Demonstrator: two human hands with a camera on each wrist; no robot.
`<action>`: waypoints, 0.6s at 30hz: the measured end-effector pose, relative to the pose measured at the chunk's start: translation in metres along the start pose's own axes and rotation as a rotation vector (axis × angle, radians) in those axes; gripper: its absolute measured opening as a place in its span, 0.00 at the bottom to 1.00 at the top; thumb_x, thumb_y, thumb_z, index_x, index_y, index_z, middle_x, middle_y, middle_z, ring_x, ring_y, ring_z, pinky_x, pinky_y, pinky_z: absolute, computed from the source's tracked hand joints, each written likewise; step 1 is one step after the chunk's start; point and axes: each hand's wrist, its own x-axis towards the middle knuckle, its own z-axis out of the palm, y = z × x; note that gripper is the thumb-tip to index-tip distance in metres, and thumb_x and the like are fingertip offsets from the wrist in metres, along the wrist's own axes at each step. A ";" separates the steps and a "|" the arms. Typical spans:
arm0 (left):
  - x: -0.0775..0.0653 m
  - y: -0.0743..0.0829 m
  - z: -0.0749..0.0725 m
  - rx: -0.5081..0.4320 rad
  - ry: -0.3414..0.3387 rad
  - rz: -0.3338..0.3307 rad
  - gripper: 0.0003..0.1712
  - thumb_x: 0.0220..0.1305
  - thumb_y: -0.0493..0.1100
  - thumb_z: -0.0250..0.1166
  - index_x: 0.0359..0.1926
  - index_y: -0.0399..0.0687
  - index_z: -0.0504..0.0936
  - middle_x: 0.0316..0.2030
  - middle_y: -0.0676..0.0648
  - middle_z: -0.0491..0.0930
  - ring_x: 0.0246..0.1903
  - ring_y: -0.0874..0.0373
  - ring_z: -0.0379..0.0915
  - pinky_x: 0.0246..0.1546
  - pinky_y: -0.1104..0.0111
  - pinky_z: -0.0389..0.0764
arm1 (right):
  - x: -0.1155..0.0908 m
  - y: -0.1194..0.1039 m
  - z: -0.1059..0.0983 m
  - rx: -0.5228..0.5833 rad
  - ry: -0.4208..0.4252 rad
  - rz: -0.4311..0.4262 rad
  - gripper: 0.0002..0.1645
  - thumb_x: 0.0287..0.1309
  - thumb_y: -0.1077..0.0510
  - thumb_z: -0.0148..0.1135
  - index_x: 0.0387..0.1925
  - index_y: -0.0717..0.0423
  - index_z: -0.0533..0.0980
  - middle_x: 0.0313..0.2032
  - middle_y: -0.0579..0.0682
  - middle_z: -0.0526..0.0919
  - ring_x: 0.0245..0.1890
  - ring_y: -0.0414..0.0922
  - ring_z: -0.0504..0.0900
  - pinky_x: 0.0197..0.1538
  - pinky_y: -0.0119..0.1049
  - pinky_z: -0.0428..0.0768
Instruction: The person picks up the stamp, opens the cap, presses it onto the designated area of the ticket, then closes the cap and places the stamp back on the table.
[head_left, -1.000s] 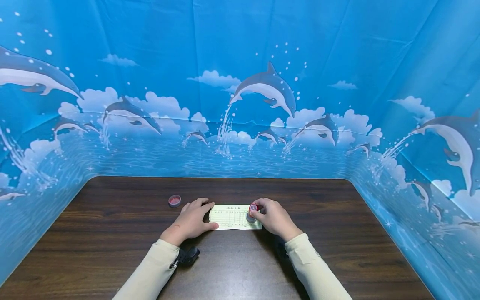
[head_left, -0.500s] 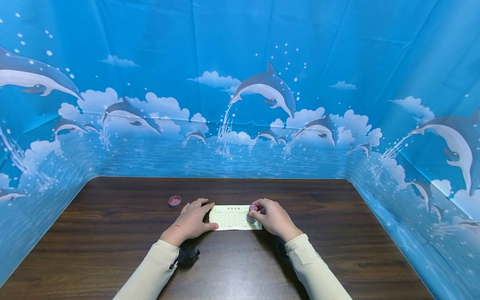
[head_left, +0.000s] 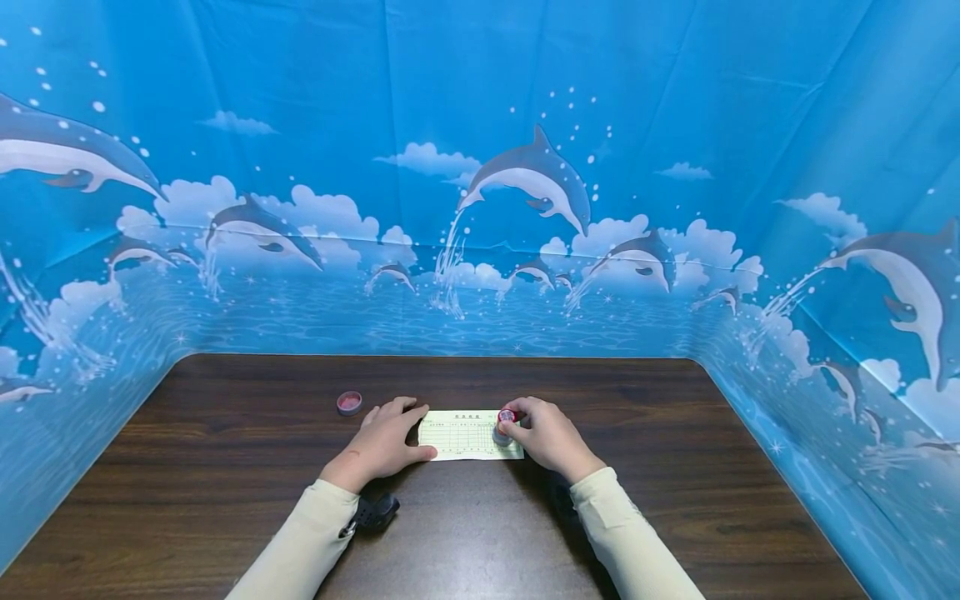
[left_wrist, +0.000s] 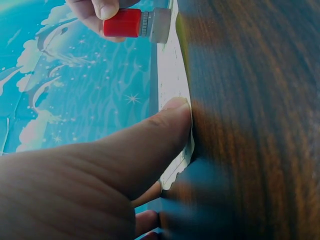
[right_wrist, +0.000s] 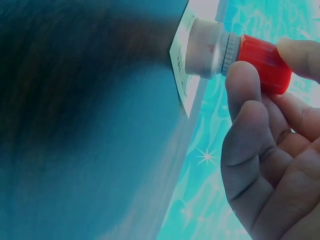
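Note:
A pale-green printed form slip (head_left: 457,437) lies flat on the table in the head view, with ruled boxes. On its right end stands a stamp (head_left: 504,427) with a red handle, a ribbed grey collar and a cloudy clear base. My right hand (head_left: 551,437) pinches the red handle (right_wrist: 262,62) between thumb and fingers; the stamp's base (right_wrist: 202,47) meets the paper in the right wrist view. My left hand (head_left: 382,442) spreads over the slip's left end. Its thumb (left_wrist: 160,122) presses near the slip's front edge, and its other fingers reach toward the far edge.
A small round pot (head_left: 349,402) with a reddish inside sits beyond my left hand. The dark wood-grain table (head_left: 637,417) is bordered at the back and sides by a blue dolphin-print curtain (head_left: 480,325).

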 end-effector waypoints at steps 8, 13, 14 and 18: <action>0.000 0.000 0.000 -0.003 0.000 0.000 0.44 0.66 0.57 0.72 0.75 0.41 0.70 0.74 0.34 0.63 0.74 0.36 0.58 0.74 0.36 0.51 | 0.000 -0.001 0.000 -0.009 0.004 -0.005 0.08 0.67 0.54 0.69 0.46 0.50 0.85 0.38 0.43 0.84 0.35 0.39 0.79 0.38 0.39 0.80; -0.001 0.000 0.000 -0.003 0.000 -0.001 0.44 0.66 0.57 0.72 0.75 0.41 0.70 0.73 0.34 0.63 0.74 0.36 0.58 0.74 0.36 0.52 | 0.000 0.001 -0.001 0.019 -0.001 -0.010 0.09 0.68 0.54 0.69 0.46 0.50 0.85 0.38 0.44 0.83 0.35 0.40 0.79 0.38 0.38 0.80; -0.001 0.000 0.000 -0.003 0.000 -0.001 0.44 0.66 0.57 0.72 0.75 0.41 0.70 0.73 0.34 0.63 0.74 0.36 0.58 0.74 0.36 0.52 | 0.001 0.002 -0.001 0.030 -0.004 -0.010 0.09 0.68 0.54 0.69 0.46 0.50 0.85 0.38 0.44 0.83 0.35 0.40 0.79 0.38 0.38 0.80; -0.001 0.000 0.001 -0.003 0.002 -0.003 0.44 0.65 0.57 0.72 0.75 0.41 0.70 0.73 0.33 0.63 0.73 0.36 0.58 0.74 0.36 0.52 | 0.002 0.004 -0.002 0.057 -0.006 -0.018 0.09 0.67 0.54 0.69 0.46 0.51 0.85 0.38 0.44 0.84 0.35 0.40 0.80 0.38 0.38 0.80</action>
